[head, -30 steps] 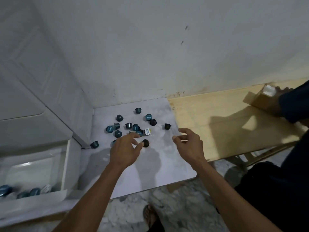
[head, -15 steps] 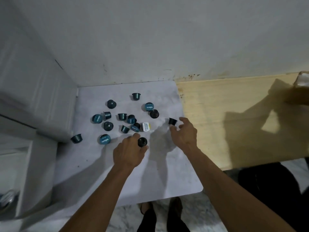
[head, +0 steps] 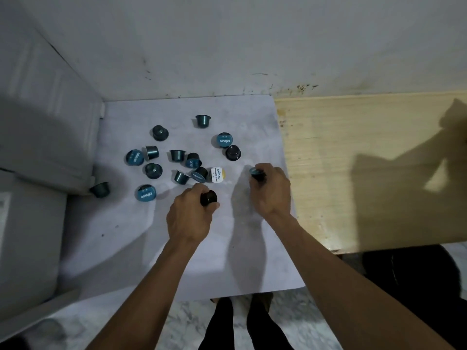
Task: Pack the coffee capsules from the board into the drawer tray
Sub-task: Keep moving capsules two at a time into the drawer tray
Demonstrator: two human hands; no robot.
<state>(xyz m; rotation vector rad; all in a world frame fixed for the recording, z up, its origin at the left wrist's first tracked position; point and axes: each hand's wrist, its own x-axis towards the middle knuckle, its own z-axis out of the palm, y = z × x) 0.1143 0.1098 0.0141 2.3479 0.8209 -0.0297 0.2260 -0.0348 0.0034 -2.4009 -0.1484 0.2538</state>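
Small cup-shaped coffee capsules (head: 177,155), most teal with printed blue foil lids, some black and one with a white and yellow lid (head: 218,174), lie scattered upright, tipped and upside down over the 11 o'clock part of the white board (head: 131,231), with one stray teal capsule (head: 100,189) at the 9 o'clock edge against the grey drawer unit (head: 30,223). At the cluster's 6 o'clock the left hand (head: 188,218) pinches a black capsule (head: 208,198) between curled fingers and thumb, and at its 3 o'clock the right hand (head: 271,192) curls round a dark capsule with a blue lid (head: 256,173). The drawer tray's inside is out of view, and a pale wooden tabletop (head: 353,160) adjoins the board at 3 o'clock.
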